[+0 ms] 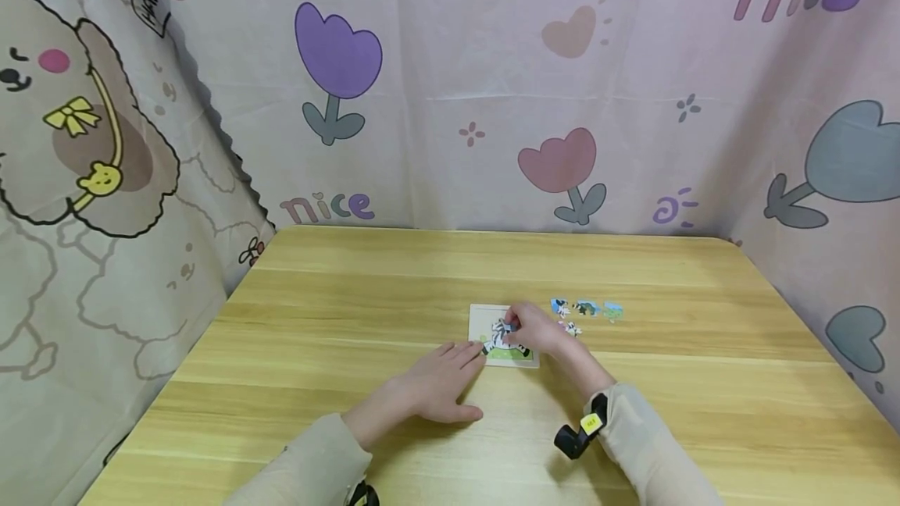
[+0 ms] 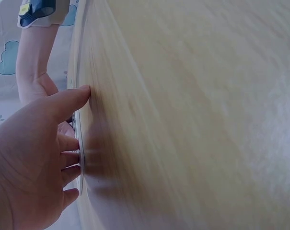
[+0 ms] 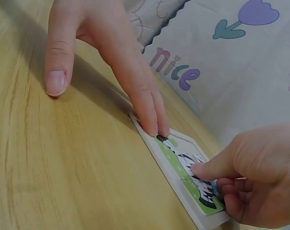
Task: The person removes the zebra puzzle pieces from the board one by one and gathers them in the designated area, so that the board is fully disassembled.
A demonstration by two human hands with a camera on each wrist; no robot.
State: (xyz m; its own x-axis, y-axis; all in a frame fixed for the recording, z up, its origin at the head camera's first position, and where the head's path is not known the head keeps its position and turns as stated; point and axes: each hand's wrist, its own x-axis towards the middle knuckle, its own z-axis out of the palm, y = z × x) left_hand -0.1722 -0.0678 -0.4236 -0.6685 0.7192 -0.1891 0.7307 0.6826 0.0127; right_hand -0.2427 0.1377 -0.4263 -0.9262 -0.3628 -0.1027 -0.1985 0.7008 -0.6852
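Observation:
A small jigsaw puzzle board (image 1: 478,318) with a pale frame lies on the table; its picture shows a zebra (image 3: 187,165) on green grass. My left hand (image 1: 441,383) lies with straight fingers, their tips on the board's left edge, the thumb spread toward me. From the right, my right hand (image 1: 536,328) reaches over the board. Its thumb and curled fingers pinch a puzzle piece at the zebra's upper part; a bit of blue shows by the fingers, and the rest is hidden. The left wrist view shows the left hand (image 2: 32,153) by the board's edge.
Several loose puzzle pieces (image 1: 587,308) lie right of the board, one piece (image 1: 613,311) green and blue. The wooden table (image 1: 337,295) ends at a patterned curtain (image 1: 450,84) behind. A camera (image 1: 578,437) sits on the right wrist.

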